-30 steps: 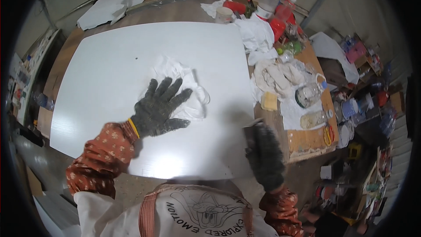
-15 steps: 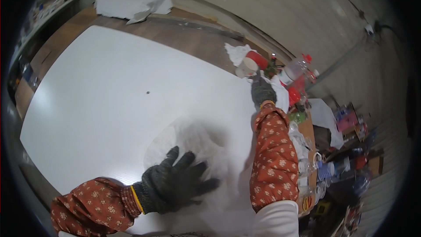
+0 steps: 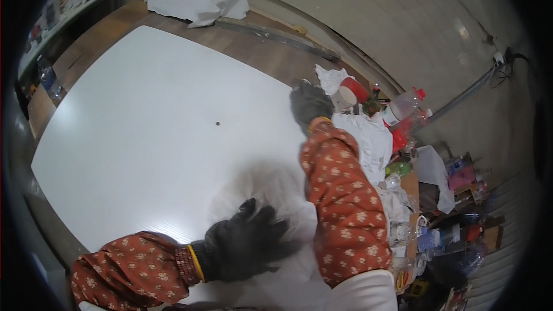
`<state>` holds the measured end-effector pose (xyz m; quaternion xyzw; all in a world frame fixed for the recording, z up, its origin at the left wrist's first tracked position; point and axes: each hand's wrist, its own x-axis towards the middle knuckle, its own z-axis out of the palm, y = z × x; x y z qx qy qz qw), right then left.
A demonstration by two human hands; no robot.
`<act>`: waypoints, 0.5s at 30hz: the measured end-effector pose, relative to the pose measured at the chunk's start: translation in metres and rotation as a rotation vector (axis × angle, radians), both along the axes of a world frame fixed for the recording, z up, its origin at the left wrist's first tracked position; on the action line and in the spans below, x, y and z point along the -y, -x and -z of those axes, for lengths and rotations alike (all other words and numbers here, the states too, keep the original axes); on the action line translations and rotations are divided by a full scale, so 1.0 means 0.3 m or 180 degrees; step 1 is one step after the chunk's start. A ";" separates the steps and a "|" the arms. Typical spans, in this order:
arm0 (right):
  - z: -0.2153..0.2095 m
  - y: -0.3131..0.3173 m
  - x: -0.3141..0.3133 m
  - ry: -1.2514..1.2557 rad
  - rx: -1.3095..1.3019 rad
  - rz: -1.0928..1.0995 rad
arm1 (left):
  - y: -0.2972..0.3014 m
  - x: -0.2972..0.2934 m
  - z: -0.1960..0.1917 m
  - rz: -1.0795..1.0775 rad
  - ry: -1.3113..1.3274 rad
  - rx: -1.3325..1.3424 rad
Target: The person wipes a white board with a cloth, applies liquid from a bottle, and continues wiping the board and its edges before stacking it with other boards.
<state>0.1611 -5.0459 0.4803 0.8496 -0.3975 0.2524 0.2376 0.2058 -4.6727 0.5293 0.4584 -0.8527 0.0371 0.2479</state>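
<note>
A large white board (image 3: 150, 132) with a small dark spot lies before me. My left hand (image 3: 247, 245), in a dark grey knit glove with a yellow cuff, is over its near part, fingers spread and holding nothing; whether the palm touches the board is unclear. A hazy pale reflection shows around that hand. At the board's far right edge is my right hand (image 3: 311, 103), gloved the same way, its fingers bunched and bent over the edge, tips hidden. Just right of it lies a red and white cylindrical container (image 3: 353, 90) on its side.
Crumpled white plastic (image 3: 368, 141), clear bottles with red caps (image 3: 408, 103) and other clutter line the right side. A white cloth-like cover (image 3: 196, 1) lies on the brown surface behind the board. A shelf with small items (image 3: 75, 3) stands far left.
My right hand has moved left, from beside the cylindrical container onto the board's edge. My left hand stays spread over the board. The whole view has shifted slightly.
</note>
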 end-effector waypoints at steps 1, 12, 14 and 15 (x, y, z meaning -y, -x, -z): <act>-0.021 0.162 0.062 0.0516 -0.0993 0.0180 | 0.021 0.033 0.030 0.0127 0.0209 -0.0271; -0.138 -0.082 -0.036 -0.1159 -0.0762 0.0283 | 0.003 0.032 -0.014 0.0064 0.0230 -0.0662; -0.162 -0.336 -0.220 -0.1165 -0.0124 0.0359 | -0.025 0.008 -0.001 -0.0213 0.0095 -0.0485; -0.142 -0.307 -0.178 -0.1002 -0.0262 -0.0073 | -0.024 0.000 0.011 -0.0229 0.0311 -0.0583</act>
